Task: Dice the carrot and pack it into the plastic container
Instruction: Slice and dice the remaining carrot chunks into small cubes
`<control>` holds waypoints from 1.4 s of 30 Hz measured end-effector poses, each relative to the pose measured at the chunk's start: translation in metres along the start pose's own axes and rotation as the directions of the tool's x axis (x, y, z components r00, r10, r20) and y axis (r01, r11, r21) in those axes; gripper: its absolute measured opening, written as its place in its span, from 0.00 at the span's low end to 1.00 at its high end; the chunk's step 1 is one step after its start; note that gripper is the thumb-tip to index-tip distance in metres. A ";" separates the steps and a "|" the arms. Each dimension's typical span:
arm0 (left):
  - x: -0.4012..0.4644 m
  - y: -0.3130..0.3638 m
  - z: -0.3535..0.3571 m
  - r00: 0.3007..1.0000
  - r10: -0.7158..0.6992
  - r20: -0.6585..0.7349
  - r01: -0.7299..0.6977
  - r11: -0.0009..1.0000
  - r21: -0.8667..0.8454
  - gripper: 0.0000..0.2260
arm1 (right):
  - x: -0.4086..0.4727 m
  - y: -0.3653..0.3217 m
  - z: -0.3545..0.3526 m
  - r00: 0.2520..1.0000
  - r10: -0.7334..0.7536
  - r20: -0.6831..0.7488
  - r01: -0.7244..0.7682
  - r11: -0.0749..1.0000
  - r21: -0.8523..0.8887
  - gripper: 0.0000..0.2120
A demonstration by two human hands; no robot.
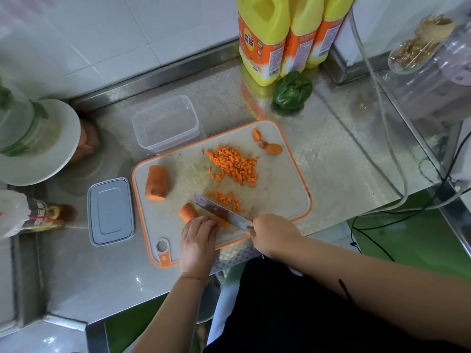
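On the orange-rimmed cutting board point(280, 189) my left hand point(197, 240) holds down carrot strips, fingers curled over them beside a short carrot stub point(188, 212). My right hand point(274, 234) grips the handle of a cleaver point(219, 211), its blade down on the carrot at my left fingertips. A large pile of diced carrot point(234, 165) lies mid-board, a smaller pile point(228, 200) just beyond the blade. A thick carrot chunk point(156, 182) sits at the board's left. Carrot ends point(270, 146) lie at the far right corner. The clear plastic container point(165, 123) stands empty behind the board, its grey lid point(110, 211) to the left.
Yellow detergent bottles point(265, 39) and a green pepper point(291, 90) stand at the back. A white plate with a glass point(38, 146) sits at the left, a wrapped bottle point(33, 216) below it. Cables point(392, 154) and a clear appliance point(433, 72) crowd the right.
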State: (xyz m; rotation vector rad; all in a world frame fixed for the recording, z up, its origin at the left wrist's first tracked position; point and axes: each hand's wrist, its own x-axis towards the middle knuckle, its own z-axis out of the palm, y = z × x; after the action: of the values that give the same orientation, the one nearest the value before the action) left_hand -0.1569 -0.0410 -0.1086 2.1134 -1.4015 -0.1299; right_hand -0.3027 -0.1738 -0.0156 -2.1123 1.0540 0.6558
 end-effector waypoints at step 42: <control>0.009 0.004 0.012 0.986 0.146 0.076 -0.157 0.974 0.165 0.07 | 0.010 -0.004 0.006 0.995 0.095 0.030 -0.100 0.965 0.244 0.19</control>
State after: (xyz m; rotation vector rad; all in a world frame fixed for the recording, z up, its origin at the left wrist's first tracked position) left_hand -0.1611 -0.0546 -0.1141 2.1445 -1.6585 -0.0160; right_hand -0.2945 -0.1721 -0.0244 -1.8484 1.1719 0.5578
